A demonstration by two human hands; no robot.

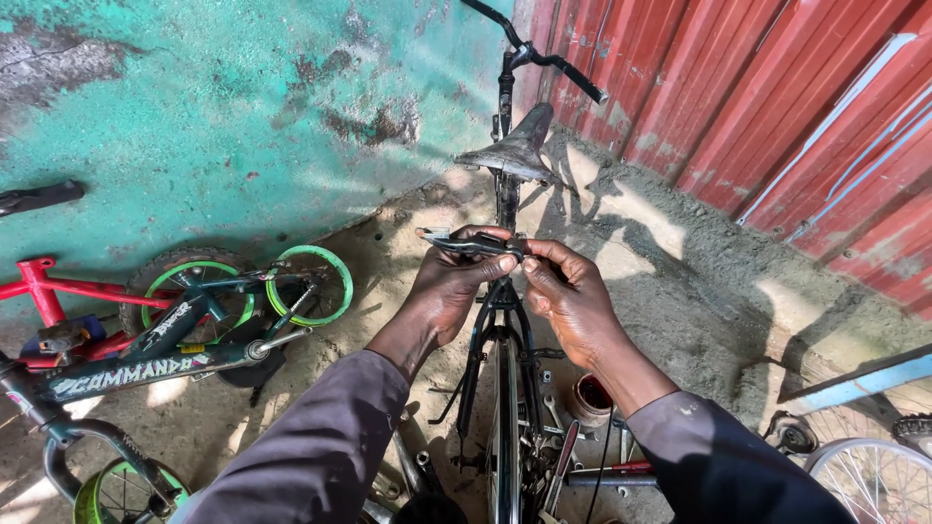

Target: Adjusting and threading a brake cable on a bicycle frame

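My left hand (449, 286) and right hand (568, 291) are both clenched on a small dark metal bracket (466, 243), held just behind the seat post of the black bicycle (505, 388). Its worn saddle (515, 147) sits just beyond (handlebars farther up). Spanners (553, 412) and a rusty tin (589, 398) lie on the ground below; a small green-wheeled bike (194, 325) lies left.

Open-air bike repair yard. Dirt ground (680, 281) under me, peeling teal wall (223, 107), red corrugated sheeting (738, 87). Kids' bikes (165, 330) lie about; spanners (558, 412) and a small tin (590, 398) sit beside the black bicycle (510, 165).
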